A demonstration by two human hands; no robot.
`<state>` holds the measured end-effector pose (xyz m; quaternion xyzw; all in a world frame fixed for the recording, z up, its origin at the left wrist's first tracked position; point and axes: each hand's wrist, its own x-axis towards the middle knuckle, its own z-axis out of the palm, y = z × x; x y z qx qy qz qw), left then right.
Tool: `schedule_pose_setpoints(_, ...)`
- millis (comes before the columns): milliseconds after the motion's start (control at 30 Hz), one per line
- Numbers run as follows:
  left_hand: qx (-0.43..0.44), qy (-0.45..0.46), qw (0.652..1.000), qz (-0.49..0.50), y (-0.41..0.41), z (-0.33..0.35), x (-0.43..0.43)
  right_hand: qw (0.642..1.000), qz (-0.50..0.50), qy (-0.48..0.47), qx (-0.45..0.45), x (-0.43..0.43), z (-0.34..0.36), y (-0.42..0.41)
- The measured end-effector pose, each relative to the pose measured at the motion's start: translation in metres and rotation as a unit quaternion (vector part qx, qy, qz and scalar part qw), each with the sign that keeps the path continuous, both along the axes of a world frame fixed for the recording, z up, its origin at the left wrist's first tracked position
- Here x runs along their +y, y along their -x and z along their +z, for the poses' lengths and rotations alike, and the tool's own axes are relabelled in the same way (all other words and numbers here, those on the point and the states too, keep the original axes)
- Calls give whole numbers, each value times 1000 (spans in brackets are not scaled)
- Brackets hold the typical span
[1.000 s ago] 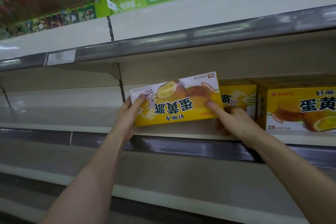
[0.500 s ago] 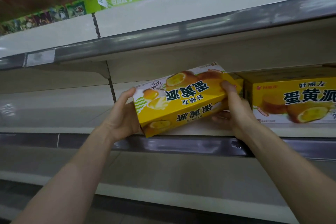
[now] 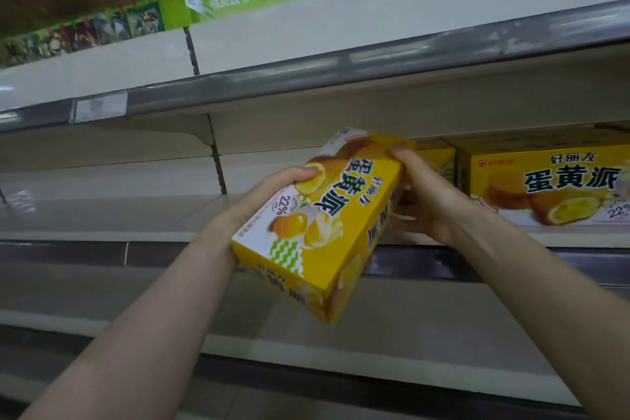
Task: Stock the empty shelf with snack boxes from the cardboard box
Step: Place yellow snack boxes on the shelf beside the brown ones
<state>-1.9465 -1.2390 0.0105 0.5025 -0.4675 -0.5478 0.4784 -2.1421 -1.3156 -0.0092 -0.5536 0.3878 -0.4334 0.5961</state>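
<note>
The shelf point(image 3: 102, 215) is wide and pale. On its right end stands a yellow box point(image 3: 545, 181). You hold the snack box point(image 3: 324, 225) tilted in front of the shelf edge. Your left hand point(image 3: 272, 193) and right hand point(image 3: 429, 198) both wrap their fingers point(image 3: 400, 152) round it.

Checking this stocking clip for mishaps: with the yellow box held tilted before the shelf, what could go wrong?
1. The egg-yolk-pie box hangs tilted off the shelf, held only near its upper end by the left hand and right hand; it could slip.
2. Pushed in at this angle, its corner could catch the front rail or knock the shelved box to its right askew.
</note>
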Motion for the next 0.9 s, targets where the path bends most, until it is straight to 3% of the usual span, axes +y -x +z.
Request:
schedule_pose_setpoints(100, 89, 68, 991, 73, 1, -8, -12, 994, 63, 37, 78, 27, 1, -2)
schedule_pose_setpoints(233, 167, 94, 976, 103, 5, -16, -19, 975, 153, 70, 145, 54, 10, -1)
schedule_pose_setpoints(467, 230, 94, 949, 196, -27, -33, -32, 951, 18, 145, 272, -3, 64, 39)
schedule_pose_setpoints(600, 79, 48, 980, 174, -27, -35, -40, 912, 23, 159, 378, -26, 60, 45)
schedule_pose_setpoints(767, -122, 41, 975, 183, -19, -39, -59, 815, -47, 286, 503, -36, 46, 38)
schedule_pose_setpoints(900, -221, 79, 954, 185, -5, -45, -71, 678, -80, 386, 620, -29, 25, 27)
